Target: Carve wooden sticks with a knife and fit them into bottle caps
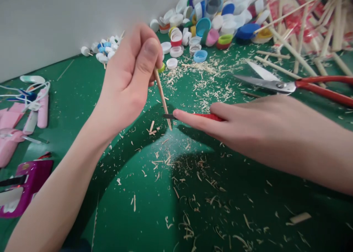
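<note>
My left hand [138, 66] is closed round the upper end of a thin wooden stick [162, 92], which slants down to a narrowed tip near the green table. In my right hand [253, 127] is a red-handled knife [204, 116], my index finger stretched along it. Its short dark blade lies across the stick a little above the tip. Curled wood shavings [168, 158] are scattered on the table under and around the stick. Most of the knife's handle is hidden by my fingers.
Red-handled scissors [281, 85] lie open beyond my right hand. Plastic bottle caps [204, 26] are heaped at the back. Wooden sticks [303, 61] and a red-printed plastic bag [298, 20] fill the back right. Pink tools [42, 107] and a purple object [30, 178] lie left.
</note>
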`<state>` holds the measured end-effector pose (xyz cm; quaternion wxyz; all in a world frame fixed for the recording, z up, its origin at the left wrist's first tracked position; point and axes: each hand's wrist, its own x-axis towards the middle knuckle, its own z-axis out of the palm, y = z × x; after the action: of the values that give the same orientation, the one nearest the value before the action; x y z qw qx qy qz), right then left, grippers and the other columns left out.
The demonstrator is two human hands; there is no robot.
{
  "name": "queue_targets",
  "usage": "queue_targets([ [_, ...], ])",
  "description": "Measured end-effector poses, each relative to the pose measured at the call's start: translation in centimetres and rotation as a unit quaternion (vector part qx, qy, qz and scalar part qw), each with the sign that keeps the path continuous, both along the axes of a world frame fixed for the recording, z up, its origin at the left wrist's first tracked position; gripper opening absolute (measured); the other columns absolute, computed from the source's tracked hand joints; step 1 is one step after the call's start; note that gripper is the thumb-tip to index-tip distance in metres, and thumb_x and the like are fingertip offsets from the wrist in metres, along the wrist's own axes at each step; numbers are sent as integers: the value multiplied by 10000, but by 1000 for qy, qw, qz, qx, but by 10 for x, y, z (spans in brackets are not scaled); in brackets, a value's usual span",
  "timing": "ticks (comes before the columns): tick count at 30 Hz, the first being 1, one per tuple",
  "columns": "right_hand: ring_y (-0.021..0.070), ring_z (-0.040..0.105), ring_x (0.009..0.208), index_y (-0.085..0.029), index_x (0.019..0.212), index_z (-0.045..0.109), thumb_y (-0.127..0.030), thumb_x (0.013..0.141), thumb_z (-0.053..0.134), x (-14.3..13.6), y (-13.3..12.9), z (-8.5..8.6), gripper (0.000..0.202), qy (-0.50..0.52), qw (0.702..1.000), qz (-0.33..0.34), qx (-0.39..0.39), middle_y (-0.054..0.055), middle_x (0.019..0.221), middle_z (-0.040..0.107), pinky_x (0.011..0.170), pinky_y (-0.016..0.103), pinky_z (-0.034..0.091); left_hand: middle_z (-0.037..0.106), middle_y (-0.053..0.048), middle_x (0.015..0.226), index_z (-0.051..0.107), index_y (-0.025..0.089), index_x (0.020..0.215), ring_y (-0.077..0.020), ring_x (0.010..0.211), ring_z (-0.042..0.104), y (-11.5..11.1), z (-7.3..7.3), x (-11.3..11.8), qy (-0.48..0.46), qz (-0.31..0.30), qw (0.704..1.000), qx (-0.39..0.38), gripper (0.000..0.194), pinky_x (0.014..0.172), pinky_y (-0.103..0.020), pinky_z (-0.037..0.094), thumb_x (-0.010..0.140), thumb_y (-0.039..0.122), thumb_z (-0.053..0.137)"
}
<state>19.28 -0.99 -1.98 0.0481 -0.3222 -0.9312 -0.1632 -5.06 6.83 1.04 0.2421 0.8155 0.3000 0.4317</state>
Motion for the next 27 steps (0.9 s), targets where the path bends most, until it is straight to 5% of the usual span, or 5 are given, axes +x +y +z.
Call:
queue_targets([
  [11, 105, 164, 467, -214, 1609, 256, 2, 806, 387, -5, -5, 4, 842, -38, 998, 12, -40, -41, 675, 441, 472, 301, 112, 435, 38, 764, 482, 214, 878, -32, 578, 407, -1, -2, 0, 33, 4, 998, 53, 308, 614, -214, 402, 1041, 441, 354],
  [23, 110, 138, 505, -279, 1636, 143, 25, 800, 328, 1, -2, 5, 909, -28, 999, -1, -20, -34, 702, 428, 475, 296, 95, 464, 8, 780, 463, 214, 933, -36, 550, 441, 18, -8, -6, 66, -42, 985, 151, 261, 616, -237, 498, 1075, 326, 275],
  [27, 96, 153, 479, -187, 1620, 212, 14, 809, 339, 0, -2, 2, 845, -46, 997, 31, -52, -40, 690, 420, 454, 282, 121, 463, 9, 774, 468, 213, 931, -37, 575, 465, 21, -9, -8, 61, -37, 986, 149, 262, 623, -232, 498, 1075, 335, 286],
])
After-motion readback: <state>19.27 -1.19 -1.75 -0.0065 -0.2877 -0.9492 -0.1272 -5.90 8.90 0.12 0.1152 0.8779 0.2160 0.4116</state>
